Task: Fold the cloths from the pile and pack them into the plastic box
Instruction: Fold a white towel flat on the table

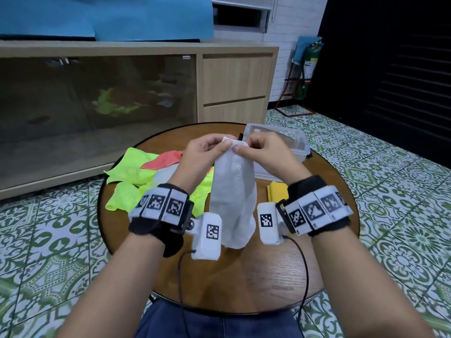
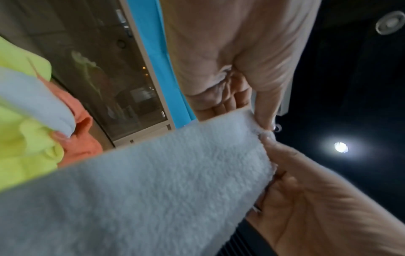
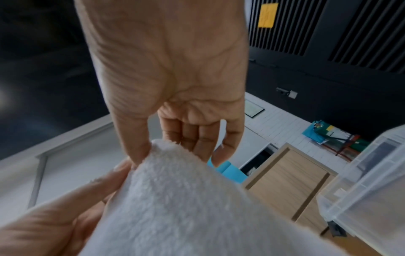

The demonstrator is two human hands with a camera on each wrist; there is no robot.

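Head view: pinching the top edge of white cloth (image 1: 233, 191) with left hand (image 1: 202, 152) and right hand (image 1: 262, 152), tail hanging over worktop (image 1: 244, 276), plastic box (image 1: 280, 140) just behind, pile (image 1: 131, 172) at left. Left wrist view: thumb on hem, grip shallow, likely to slip. Right wrist view: corner pinched likewise; uneven edges would skew the fold.

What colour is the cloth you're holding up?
White. The cloth shows best in the head view, hanging from both hands.
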